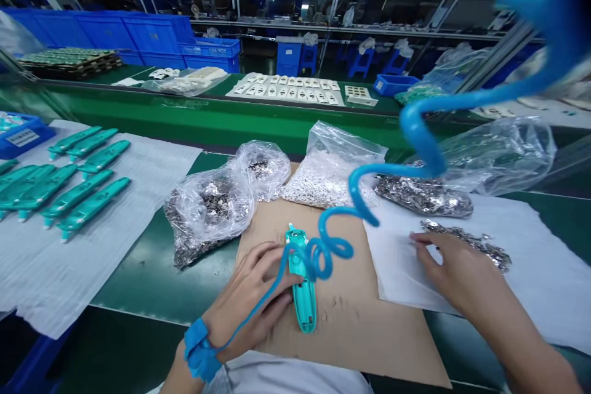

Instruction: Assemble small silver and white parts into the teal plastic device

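Observation:
An open teal plastic housing (305,306) lies on brown cardboard (364,338), its narrow tip pointing away from me. My left hand (256,289), with a blue band round the wrist, has its fingers on the housing's left side and over its middle. On the right, my right hand (455,268) is at the near left edge of a pile of small shiny metal pieces (492,252) on white sheeting (397,271). Its thumb and index finger meet at the tips; whatever they hold, if anything, is too small to tell.
Bags of metal parts (207,215) and white parts (318,178) stand behind the cardboard. Another metal-parts bag (425,194) lies at right. Several teal housings (95,203) rest on left sheeting. A coiled blue cord (425,135) hangs across the view.

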Demonstrator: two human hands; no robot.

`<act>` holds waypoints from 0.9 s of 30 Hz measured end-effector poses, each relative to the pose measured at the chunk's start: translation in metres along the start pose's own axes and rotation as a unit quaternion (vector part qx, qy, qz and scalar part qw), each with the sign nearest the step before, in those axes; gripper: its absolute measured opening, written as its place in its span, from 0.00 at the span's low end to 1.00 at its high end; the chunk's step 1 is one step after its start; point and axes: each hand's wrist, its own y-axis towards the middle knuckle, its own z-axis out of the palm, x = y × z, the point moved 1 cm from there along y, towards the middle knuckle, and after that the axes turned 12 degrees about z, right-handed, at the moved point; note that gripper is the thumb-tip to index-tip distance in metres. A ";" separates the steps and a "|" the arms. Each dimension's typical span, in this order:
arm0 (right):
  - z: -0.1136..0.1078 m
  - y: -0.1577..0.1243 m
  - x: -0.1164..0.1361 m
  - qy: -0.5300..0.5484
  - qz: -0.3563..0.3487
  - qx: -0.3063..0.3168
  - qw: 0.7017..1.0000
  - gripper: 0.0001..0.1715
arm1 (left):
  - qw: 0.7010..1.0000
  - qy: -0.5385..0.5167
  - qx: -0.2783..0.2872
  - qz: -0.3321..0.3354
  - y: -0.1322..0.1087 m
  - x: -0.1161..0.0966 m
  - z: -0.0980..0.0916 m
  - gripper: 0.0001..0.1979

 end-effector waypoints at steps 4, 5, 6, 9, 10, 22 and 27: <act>0.006 0.000 -0.014 -0.025 -0.004 0.018 1.000 0.21 | 1.000 -0.001 -0.003 0.005 0.001 0.002 0.002 0.14; 0.005 -0.002 -0.014 -0.027 0.002 0.012 1.000 0.21 | 1.000 -0.001 -0.002 0.005 0.001 0.003 0.002 0.14; 0.002 -0.004 -0.013 -0.028 0.003 0.011 1.000 0.21 | 1.000 0.000 -0.003 0.005 0.000 0.003 0.002 0.14; -0.010 -0.010 -0.008 -0.025 -0.003 -0.005 1.000 0.23 | 1.000 0.011 0.017 0.012 0.001 0.005 0.003 0.13; -0.015 -0.012 -0.006 -0.022 -0.005 -0.014 1.000 0.23 | 0.999 0.018 0.027 0.019 0.002 0.005 0.003 0.13; -0.021 -0.108 0.094 0.236 -0.310 0.202 0.898 0.14 | 0.991 0.086 0.063 0.087 0.016 0.007 0.007 0.22; -0.010 -0.114 0.097 0.246 -0.289 0.204 0.903 0.12 | 0.993 0.068 0.050 0.087 0.015 0.009 0.009 0.24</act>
